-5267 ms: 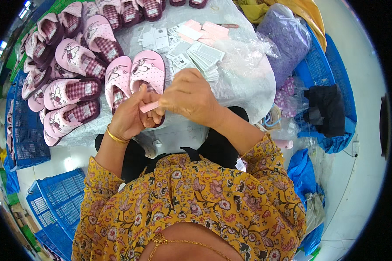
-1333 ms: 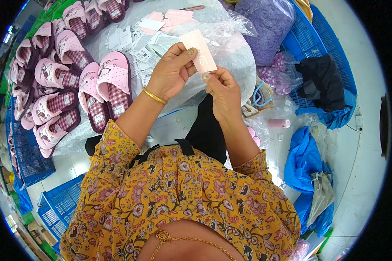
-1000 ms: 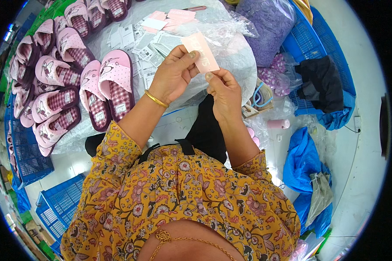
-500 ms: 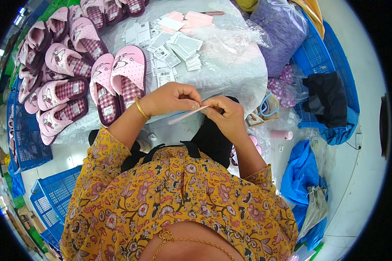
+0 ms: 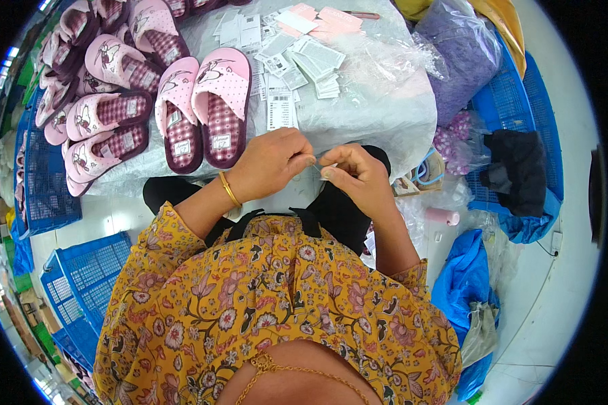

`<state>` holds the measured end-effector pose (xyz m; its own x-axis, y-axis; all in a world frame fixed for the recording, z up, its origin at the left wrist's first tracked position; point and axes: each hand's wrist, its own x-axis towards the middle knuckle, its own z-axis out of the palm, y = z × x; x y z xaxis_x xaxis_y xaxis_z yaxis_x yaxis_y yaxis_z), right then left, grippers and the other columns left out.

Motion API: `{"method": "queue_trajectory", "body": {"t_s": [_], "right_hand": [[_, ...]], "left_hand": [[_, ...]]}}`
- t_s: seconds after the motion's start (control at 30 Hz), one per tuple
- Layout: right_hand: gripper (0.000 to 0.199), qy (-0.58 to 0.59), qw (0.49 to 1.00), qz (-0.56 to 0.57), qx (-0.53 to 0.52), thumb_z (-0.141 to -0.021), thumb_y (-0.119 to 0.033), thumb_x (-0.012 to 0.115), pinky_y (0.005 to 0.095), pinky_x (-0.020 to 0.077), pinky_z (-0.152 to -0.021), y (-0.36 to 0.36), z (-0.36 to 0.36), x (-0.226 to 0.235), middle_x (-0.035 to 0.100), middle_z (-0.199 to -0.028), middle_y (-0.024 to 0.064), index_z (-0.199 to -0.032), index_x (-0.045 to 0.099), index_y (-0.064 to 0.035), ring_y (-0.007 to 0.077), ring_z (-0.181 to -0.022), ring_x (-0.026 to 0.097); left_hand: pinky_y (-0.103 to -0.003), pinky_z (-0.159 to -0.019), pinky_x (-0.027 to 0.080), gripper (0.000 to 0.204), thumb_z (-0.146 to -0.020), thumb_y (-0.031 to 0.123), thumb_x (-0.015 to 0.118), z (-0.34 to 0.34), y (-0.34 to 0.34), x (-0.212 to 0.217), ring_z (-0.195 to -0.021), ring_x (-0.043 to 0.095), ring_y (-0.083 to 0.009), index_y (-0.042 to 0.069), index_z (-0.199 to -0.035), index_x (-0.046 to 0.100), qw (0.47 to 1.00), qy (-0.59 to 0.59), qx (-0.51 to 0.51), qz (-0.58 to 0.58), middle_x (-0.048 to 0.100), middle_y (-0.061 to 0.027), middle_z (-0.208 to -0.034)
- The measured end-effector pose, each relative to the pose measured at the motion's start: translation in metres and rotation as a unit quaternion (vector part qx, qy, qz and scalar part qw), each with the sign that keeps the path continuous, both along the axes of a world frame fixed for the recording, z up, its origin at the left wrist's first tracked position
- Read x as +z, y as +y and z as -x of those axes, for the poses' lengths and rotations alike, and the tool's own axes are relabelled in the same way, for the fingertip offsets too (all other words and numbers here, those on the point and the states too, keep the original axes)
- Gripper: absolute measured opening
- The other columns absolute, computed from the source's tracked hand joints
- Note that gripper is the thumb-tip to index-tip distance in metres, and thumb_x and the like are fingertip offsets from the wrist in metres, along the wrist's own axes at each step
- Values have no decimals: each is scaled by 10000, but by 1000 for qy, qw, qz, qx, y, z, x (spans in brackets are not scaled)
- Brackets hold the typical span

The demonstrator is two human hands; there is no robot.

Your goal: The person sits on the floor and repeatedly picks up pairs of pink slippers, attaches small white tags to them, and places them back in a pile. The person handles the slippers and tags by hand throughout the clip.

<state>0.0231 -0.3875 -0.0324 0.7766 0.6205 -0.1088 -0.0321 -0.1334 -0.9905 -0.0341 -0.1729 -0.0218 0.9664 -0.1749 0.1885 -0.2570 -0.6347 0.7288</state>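
Just in front of my lap, my left hand (image 5: 277,160) and my right hand (image 5: 358,177) meet with closed fingertips, thumb against forefinger on each. Between the tips shows only a thin bluish-grey sliver (image 5: 318,166), too narrow to name. Past my left hand on the table, a pair of pink slippers stands side by side, the left slipper (image 5: 182,145) and the right slipper (image 5: 219,138), with dark checked insoles and a small white label in each. A printed white tag (image 5: 281,111) lies just beyond my left hand.
Several more pink slippers (image 5: 108,152) crowd the table's left side. Loose paper tags (image 5: 311,57) and pink cards (image 5: 338,20) lie on the plastic-covered table (image 5: 392,108). Blue crates (image 5: 91,270) stand at the left, with another blue crate (image 5: 547,128) at the right. A purple bag (image 5: 459,54) leans there.
The pale pink card between my fingers no longer shows its face; only a thin sliver is visible. My hands have drawn slightly apart at the wrists. The whole view has shifted a little.
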Motion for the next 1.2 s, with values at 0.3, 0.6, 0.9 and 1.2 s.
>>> {"method": "queue_trajectory", "body": {"t_s": [0.3,0.6,0.9,1.2], "right_hand": [[115,44,999,10,15,-878,-75,710,210,466,-635,16,4,-18,645,-836,-8,-960,664,-9,43,-719,559],[94,57,997,-54,-10,-883,-40,693,206,460,-679,14,1,-28,645,-859,-16,-964,662,-4,45,-754,557],[84,71,994,-79,-26,-883,-54,699,196,434,-672,15,3,-33,627,-845,-31,-946,659,-14,31,-746,527],[122,79,989,-89,-86,-899,-122,701,193,423,-662,32,1,-25,621,-834,-33,-952,659,-20,31,-740,526]], "left_hand": [[-391,-833,464,318,-799,183,738,10,14,0,-964,585,-309,47,-1061,620,984,-120,74,-110,620,-107,-1044],[-400,-941,421,367,-775,111,689,1,28,-13,-1072,579,-265,33,-1129,628,929,-130,85,-336,630,-91,-1152],[-372,-811,448,105,-759,80,676,2,35,-7,-828,611,-241,76,-856,636,919,-171,88,-345,635,-42,-857],[-362,-732,451,140,-729,66,749,27,28,13,-776,621,-235,78,-835,658,928,-277,97,-232,652,-33,-825]]}}
